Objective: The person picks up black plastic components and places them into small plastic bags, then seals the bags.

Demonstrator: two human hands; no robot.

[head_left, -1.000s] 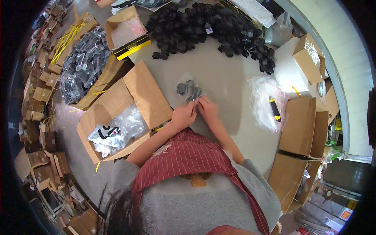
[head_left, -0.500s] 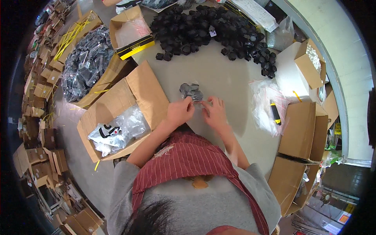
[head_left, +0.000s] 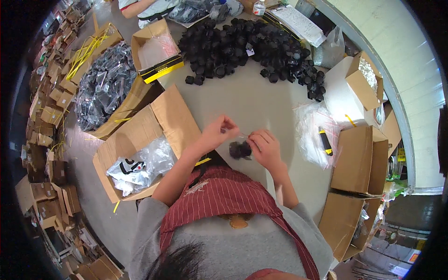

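Both hands, left hand (head_left: 218,134) and right hand (head_left: 264,147), pinch a clear bag of black parts (head_left: 240,149); sealing its mouth likely comes next.

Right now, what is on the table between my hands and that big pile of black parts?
Nothing: in the head view, bare table separates the hands from the pile of black parts.

I am working in a packing workshop, as shown by the grey worktop (head_left: 252,107) heaped with small black parts (head_left: 247,44), open cardboard cartons (head_left: 140,140) holding bagged parts (head_left: 105,86), loose clear bags (head_left: 315,130), and stacked small boxes (head_left: 44,116) along the floor.
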